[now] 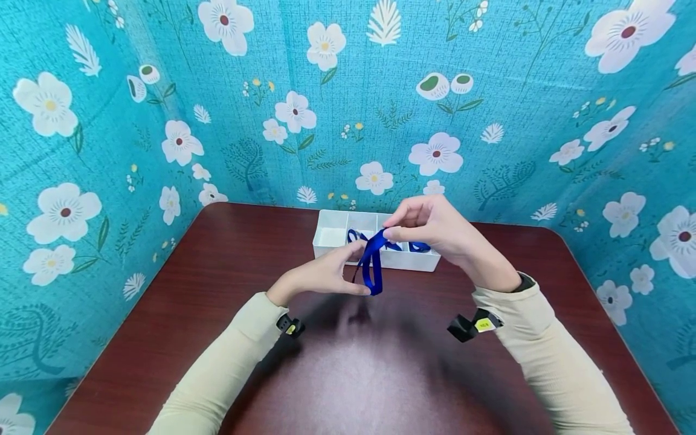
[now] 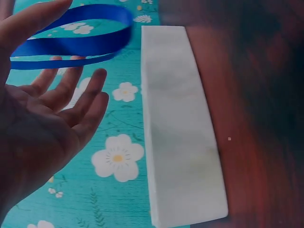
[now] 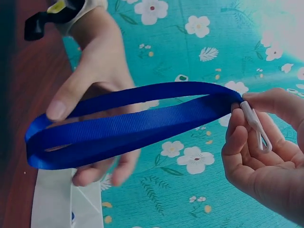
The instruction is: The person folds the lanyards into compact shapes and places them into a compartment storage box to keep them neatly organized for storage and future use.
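Note:
A blue lanyard (image 3: pixel 142 121), folded into long loops, hangs between my two hands above the table. My right hand (image 1: pixel 437 232) pinches its upper end, next to a white plastic clip (image 3: pixel 256 127). My left hand (image 1: pixel 326 272) is at the lower end of the loops, thumb touching the ribbon. Its other fingers are spread and loosely bent on the far side, not closed around it. Behind the hands, a white divided box (image 1: pixel 410 261) holds more blue lanyards (image 1: pixel 418 246) in some compartments; its leftmost compartment shows no lanyard.
The box stands near the back of a dark red-brown table (image 1: pixel 261 241). A turquoise flowered cloth (image 1: pixel 337 139) hangs behind and along both sides of the table. Black wrist straps with camera mounts (image 1: pixel 473 325) sit on both forearms.

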`<state>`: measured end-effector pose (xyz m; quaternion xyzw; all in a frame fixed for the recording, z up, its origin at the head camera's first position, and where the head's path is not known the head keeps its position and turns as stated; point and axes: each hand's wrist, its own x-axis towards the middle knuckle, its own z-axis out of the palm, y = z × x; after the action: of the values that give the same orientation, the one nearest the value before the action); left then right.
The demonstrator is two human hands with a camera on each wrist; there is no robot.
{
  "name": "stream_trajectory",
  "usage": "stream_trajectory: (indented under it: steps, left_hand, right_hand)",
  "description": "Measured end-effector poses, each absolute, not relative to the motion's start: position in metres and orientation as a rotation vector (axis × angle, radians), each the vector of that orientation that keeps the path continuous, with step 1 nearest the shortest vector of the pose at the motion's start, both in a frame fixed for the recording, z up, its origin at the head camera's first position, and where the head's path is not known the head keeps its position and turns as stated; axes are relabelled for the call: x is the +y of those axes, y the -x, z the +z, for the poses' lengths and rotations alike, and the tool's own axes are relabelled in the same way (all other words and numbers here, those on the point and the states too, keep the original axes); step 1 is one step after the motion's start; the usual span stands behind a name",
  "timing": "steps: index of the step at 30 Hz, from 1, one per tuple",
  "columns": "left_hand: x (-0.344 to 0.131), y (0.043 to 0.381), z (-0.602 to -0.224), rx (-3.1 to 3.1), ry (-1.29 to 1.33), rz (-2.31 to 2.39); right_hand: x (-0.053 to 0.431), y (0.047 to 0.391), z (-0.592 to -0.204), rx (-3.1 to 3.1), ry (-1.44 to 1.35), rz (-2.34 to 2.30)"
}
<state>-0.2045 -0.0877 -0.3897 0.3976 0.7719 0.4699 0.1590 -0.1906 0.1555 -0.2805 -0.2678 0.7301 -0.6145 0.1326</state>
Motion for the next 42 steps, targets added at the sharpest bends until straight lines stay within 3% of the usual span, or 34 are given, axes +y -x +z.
stream_trajectory:
  steps: [21,42]
  left_hand:
    - [-0.101,0.206,-0.408,2.085,-1.087,1.485]
    - [-0.121,0.204,-0.41,2.273,-0.956,1.559]
  right_hand:
    - [0.181,0.183,-0.272,2.081,0.795,-1.897]
    - [0.225,0.186,-0.299,2.02,0.662,-2.073]
